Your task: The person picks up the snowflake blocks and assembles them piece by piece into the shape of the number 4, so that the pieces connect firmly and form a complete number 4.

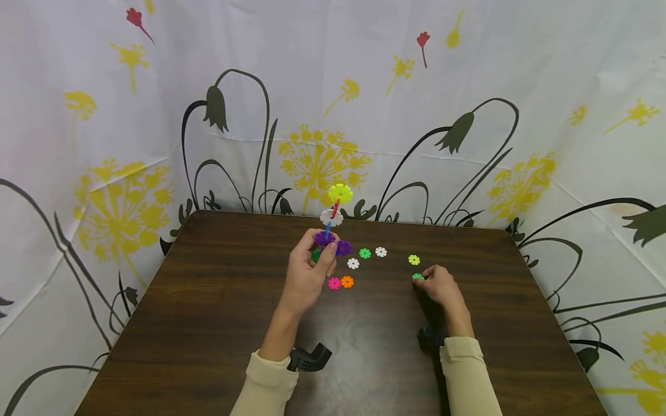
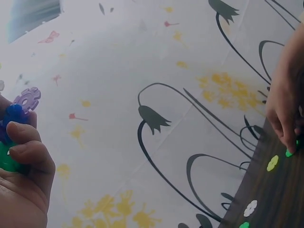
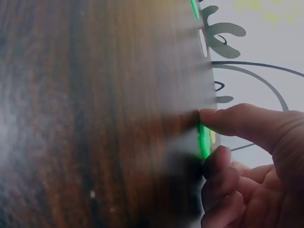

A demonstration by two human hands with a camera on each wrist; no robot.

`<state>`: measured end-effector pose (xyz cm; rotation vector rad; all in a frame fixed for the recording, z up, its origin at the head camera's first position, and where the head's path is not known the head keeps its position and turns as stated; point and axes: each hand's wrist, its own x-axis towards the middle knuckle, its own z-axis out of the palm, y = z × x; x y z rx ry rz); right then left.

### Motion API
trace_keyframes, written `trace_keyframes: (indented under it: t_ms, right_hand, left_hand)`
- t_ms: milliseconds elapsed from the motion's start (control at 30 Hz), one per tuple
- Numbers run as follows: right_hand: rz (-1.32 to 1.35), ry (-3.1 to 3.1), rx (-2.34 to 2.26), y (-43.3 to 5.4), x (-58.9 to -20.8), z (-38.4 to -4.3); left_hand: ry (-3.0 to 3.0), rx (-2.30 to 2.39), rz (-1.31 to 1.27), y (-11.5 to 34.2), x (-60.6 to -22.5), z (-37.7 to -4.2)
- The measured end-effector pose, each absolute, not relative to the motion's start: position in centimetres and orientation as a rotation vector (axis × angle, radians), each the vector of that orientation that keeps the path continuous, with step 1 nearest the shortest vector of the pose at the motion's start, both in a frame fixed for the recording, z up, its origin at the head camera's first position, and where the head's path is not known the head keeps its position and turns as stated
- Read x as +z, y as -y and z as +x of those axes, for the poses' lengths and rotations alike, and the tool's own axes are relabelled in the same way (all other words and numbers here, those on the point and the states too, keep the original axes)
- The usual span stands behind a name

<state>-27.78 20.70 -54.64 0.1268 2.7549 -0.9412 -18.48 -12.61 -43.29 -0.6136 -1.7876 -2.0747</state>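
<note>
My left hand (image 1: 304, 277) grips a stacked build of notched, flower-shaped plastic discs and holds it upright above the table. From its top run a yellow disc (image 1: 340, 193), a red one seen edge-on, a white disc (image 1: 331, 218) and a blue edge-on one. Purple discs (image 1: 344, 248) lie lower, by the fingers, with a green disc (image 2: 9, 159) partly hidden in the palm. Over at the right, my right hand (image 1: 441, 284) pinches a loose green disc (image 3: 204, 140) at the tabletop, thumb on one edge and fingers on the other.
On the dark wooden table (image 1: 208, 323) lie a yellow disc (image 1: 414, 260) just beyond the right hand, two white discs (image 1: 381, 252), another green disc (image 1: 365, 253), a pink disc (image 1: 334, 283) and an orange disc (image 1: 347, 282). A flower-printed curtain (image 1: 322, 69) hangs behind the table.
</note>
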Motion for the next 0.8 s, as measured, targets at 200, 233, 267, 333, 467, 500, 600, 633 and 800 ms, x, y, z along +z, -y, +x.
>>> trace_keyframes:
  t_ms: [200,233,267,333,467,500,600,633,800]
  right_hand:
    - [0.08,-2.707,-0.946,-21.13,-55.0,-28.12]
    - [0.077,-2.703,-0.934,-21.11,-54.95,-28.14]
    - [0.079,-2.699,-0.925,-21.08,-54.94,-28.16]
    - [0.084,-2.695,-0.916,-20.98,-54.86,-28.19]
    - [0.058,-2.707,-0.964,-20.88,-54.94,-28.18]
    - [0.04,-2.705,-0.985,-20.95,-55.04,-28.18]
    - [0.01,-2.674,-1.081,-21.22,-55.37,-28.12]
    - [0.002,-2.656,-1.118,-21.33,-55.43,-28.05]
    - [-0.028,-2.576,-1.265,-21.46,-55.28,-27.41]
  left_hand:
    - [1.763,-2.089,-0.622,12.5,-43.25,-18.49]
    - [1.762,-2.092,-0.625,12.48,-43.25,-18.52]
    - [1.764,-2.095,-0.627,12.46,-43.23,-18.54]
    - [1.774,-2.098,-0.632,12.42,-43.2,-18.57]
    - [1.791,-2.092,-0.64,12.38,-43.05,-18.43]
    - [1.792,-2.09,-0.641,12.38,-43.06,-18.4]
    - [1.788,-2.09,-0.647,12.37,-43.04,-18.28]
    - [1.786,-2.091,-0.647,12.38,-43.03,-18.25]
    - [1.756,-2.111,-0.625,12.43,-42.87,-18.03]
